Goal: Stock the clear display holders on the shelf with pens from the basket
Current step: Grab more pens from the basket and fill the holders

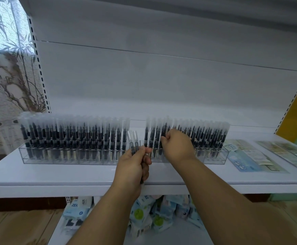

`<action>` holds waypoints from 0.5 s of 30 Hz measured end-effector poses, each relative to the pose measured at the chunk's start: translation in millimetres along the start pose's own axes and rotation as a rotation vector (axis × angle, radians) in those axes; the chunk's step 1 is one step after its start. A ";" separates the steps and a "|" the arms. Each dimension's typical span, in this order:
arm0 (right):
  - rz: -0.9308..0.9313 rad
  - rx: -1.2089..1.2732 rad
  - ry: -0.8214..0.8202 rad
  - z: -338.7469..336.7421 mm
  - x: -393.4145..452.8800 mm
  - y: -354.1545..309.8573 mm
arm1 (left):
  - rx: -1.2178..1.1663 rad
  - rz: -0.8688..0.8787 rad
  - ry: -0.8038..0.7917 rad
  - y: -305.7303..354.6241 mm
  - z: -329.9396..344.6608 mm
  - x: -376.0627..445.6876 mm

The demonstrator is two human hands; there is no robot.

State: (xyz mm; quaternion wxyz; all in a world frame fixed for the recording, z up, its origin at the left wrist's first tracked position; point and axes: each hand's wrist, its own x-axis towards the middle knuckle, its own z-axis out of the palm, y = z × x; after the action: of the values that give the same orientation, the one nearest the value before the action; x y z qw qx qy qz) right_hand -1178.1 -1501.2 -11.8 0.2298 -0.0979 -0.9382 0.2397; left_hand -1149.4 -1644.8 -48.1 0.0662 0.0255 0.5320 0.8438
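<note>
A long clear display holder stands on the white shelf, packed with upright dark pens with frosted caps. A narrow gap without pens shows near the middle, around x 870. My left hand grips a small bundle of pens, caps pointing up, just in front of that gap. My right hand pinches a single pen standing in the right part of the holder. The basket is out of view.
Flat printed packets lie on the shelf to the right of the holder. Below the shelf, a lower level carries a heap of blue and white packets. A yellow panel stands at the far right.
</note>
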 end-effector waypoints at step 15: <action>-0.015 0.687 -0.337 -26.7 -28.4 -25.3 | 0.047 -0.102 -0.127 3.5 9.8 -4.1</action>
State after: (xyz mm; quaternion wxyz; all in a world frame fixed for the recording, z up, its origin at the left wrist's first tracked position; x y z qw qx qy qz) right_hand -1142.3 -1520.6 10.7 0.0935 0.0326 -0.8284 0.5513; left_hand -1144.6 -1638.1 -40.6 0.1422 0.0536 0.5471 0.8232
